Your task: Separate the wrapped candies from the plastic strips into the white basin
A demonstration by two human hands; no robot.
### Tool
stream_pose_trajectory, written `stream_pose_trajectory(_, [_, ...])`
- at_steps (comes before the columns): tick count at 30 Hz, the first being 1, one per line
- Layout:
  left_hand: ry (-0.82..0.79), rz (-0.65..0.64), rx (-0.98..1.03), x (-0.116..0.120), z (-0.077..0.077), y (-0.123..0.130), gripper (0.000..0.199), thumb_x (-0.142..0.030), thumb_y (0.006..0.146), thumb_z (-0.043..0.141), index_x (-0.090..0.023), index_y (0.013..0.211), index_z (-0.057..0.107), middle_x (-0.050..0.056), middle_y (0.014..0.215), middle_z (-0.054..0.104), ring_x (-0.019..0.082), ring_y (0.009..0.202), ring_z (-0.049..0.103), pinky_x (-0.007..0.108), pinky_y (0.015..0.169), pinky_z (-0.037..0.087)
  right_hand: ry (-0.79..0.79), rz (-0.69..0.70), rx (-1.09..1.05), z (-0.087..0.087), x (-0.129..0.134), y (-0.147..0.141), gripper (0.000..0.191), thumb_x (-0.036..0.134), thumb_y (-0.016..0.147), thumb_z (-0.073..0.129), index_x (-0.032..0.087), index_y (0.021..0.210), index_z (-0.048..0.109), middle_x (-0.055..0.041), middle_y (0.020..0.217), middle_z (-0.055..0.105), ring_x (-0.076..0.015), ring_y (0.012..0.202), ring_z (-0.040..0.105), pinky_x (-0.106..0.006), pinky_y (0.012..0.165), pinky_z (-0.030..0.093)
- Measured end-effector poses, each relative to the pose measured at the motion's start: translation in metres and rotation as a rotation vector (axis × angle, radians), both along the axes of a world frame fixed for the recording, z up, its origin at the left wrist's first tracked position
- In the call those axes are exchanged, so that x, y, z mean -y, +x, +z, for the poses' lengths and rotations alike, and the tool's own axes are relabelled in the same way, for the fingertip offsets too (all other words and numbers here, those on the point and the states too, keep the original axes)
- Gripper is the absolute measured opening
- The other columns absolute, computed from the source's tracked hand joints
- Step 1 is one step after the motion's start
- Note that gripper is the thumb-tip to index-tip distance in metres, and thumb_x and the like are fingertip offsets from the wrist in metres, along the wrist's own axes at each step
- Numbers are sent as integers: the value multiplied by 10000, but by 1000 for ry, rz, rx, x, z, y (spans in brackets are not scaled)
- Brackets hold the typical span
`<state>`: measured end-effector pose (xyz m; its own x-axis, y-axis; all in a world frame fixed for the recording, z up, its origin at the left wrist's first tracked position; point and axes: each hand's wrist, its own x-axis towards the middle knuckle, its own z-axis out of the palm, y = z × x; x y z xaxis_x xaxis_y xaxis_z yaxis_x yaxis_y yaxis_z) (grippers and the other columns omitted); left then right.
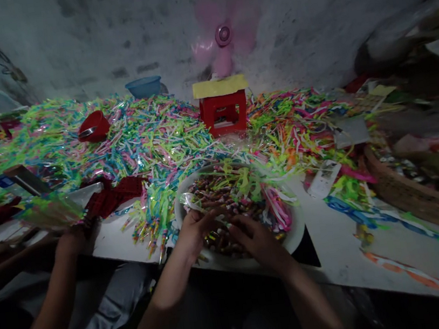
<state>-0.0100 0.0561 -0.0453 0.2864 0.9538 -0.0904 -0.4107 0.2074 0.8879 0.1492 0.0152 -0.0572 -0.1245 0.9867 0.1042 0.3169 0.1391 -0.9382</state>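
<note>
A wide pale basin [299,232] full of small brownish pieces stands at the table's front edge. Over its left part is my left hand [196,233], fingers bent toward the right, with a clear, shiny strip at its fingertips. My right hand [254,238] is over the basin's middle, its fingers curled and close to my left fingertips. What the right fingers hold, if anything, is too small and dark to tell. Green strips [240,180] lie at the back of the basin, and a pink bundle [278,208] rests at its right side.
Heaps of colourful strips [150,136] cover the table's back. A red stool [223,112] carries a pink fan [221,36]. A red bowl [94,126] and blue basin [144,87] sit on the heap. Another person's hand [72,239] is at left, a woven basket [424,195] at right.
</note>
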Motion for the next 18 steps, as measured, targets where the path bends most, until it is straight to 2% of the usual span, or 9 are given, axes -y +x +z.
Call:
stream_pose_trajectory(2, [37,4,-32,1,0,0,326,-405,621,817,-117,734,716,84,747,734,167,655,661,231,620,499,36,-2,12,1,0,0,304,432,842,505,185,978,620,-49,906,682,-198,830,630,-297,715,492])
stream_pose_trajectory(4, [83,-15,-54,3,1,0,304,-409,647,798,-122,714,721,86,784,739,188,746,671,243,698,498,83,-41,62,1,1,0,238,401,842,498,190,884,601,-27,816,659,-177,749,608,-274,665,465])
stream_pose_trajectory(7, [88,-69,-90,6,3,3,343,-413,682,769,-120,858,735,98,887,744,216,866,670,249,745,484,140,-116,115,-1,5,-2,200,367,850,482,195,788,563,-7,715,626,-157,665,576,-251,608,426])
stream_pose_trajectory(9, [89,-70,-120,8,6,4,399,-425,693,759,-114,940,718,100,885,743,204,828,669,237,699,477,145,-137,117,-2,6,-4,209,368,859,483,193,809,586,-18,743,648,-162,689,596,-252,621,431])
stream_pose_trajectory(12, [165,48,-181,5,11,-6,479,-458,711,736,-131,1054,664,76,832,736,149,647,633,214,574,446,116,-166,214,1,6,-11,256,413,870,527,193,928,646,-47,847,697,-194,774,637,-282,686,451])
stream_pose_trajectory(14, [229,197,-272,-4,15,-26,530,-496,724,706,-154,1118,615,45,785,723,118,542,576,207,514,415,130,-192,384,3,5,-16,256,412,870,562,193,953,668,-68,887,706,-223,823,643,-317,730,448])
stream_pose_trajectory(16, [286,359,-448,-19,16,-54,536,-515,747,661,-156,1137,585,26,751,707,112,507,540,208,493,400,165,-193,556,4,5,-20,199,356,871,578,195,922,682,-81,901,704,-241,856,636,-341,756,437])
stream_pose_trajectory(18, [319,454,-740,-37,17,-84,498,-480,805,587,-137,1166,571,43,783,705,135,533,556,231,515,422,186,-170,663,3,5,-23,144,290,861,586,213,925,690,-80,921,702,-242,870,631,-350,770,428])
